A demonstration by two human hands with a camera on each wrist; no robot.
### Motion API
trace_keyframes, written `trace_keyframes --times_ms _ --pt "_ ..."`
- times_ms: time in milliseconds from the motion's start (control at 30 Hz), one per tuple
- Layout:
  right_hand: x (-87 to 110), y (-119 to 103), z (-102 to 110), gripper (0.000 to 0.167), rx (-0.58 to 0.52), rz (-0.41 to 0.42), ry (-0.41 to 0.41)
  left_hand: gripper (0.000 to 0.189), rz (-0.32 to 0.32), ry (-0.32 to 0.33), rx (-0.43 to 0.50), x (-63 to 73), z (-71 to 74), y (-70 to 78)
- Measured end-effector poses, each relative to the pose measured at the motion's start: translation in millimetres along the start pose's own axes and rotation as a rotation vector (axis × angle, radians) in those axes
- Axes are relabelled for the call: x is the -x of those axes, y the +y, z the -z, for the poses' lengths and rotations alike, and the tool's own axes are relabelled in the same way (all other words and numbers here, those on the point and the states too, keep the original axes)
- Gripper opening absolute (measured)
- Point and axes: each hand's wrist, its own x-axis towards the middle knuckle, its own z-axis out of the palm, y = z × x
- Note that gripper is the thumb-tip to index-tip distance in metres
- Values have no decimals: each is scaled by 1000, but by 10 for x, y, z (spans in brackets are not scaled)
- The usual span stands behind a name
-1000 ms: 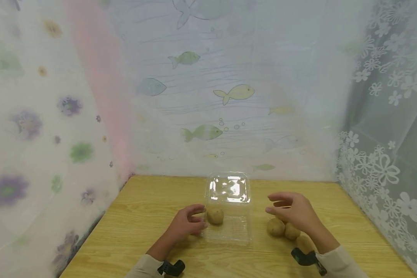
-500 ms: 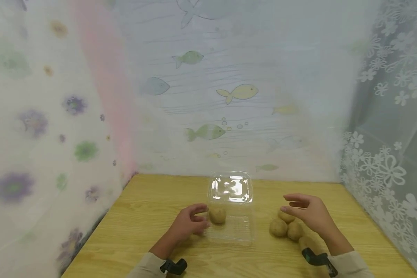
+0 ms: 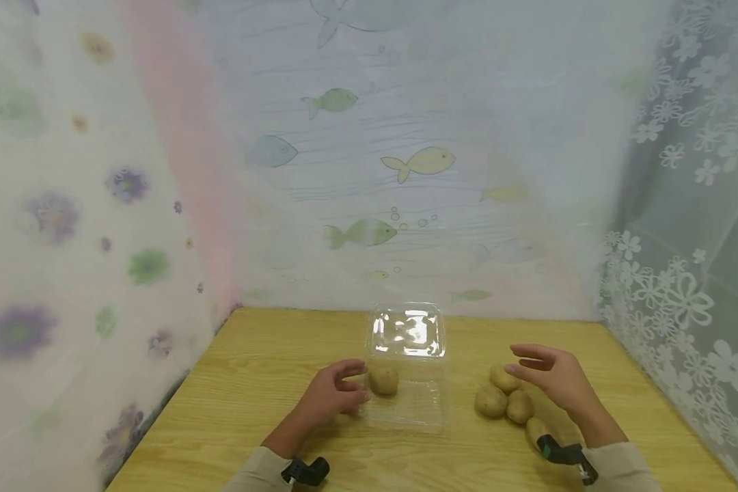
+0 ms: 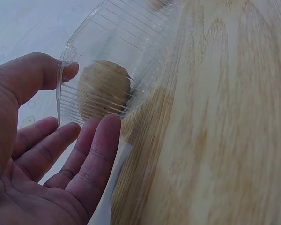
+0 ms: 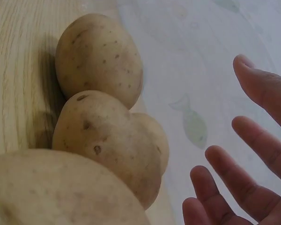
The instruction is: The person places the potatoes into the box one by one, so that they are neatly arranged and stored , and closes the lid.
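Note:
A clear plastic clamshell container (image 3: 406,410) lies on the table with its lid (image 3: 407,331) raised at the back. One potato (image 3: 384,380) rests in the left of its base. At the container's left wall is my left hand (image 3: 329,396), its thumb tip at the rim and its fingertips against the side in the left wrist view. To the right, several potatoes (image 3: 490,401) lie grouped on the wood. My right hand (image 3: 556,379) hovers beside and above that group with loosely spread fingers and holds nothing. In the right wrist view, a gap separates the fingers from the nearest potatoes (image 5: 110,143).
The wood-grain table (image 3: 270,348) runs back to a hanging sheet (image 3: 344,171) printed with fish. A flowered curtain (image 3: 98,273) closes the left side, and a lace one (image 3: 682,307) hangs on the right. Each wrist wears a small black camera (image 3: 307,471).
My right hand has moved to the right and slightly away from the potatoes, bringing the rear one into view. The left hand and the container stay in place.

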Motion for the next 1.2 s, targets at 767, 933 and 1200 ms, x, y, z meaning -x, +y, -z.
trace_keyframes --times_ms 767,933,1200 --pt "-22 197 -143 70 125 -41 -53 67 -19 -21 -33 -11 19 -42" --pt "-40 194 -164 68 144 -45 -56 67 -12 -21 -13 -30 19 -54" --pt "-37 136 -194 63 191 -71 -44 68 -24 -30 -7 -35 25 -62"
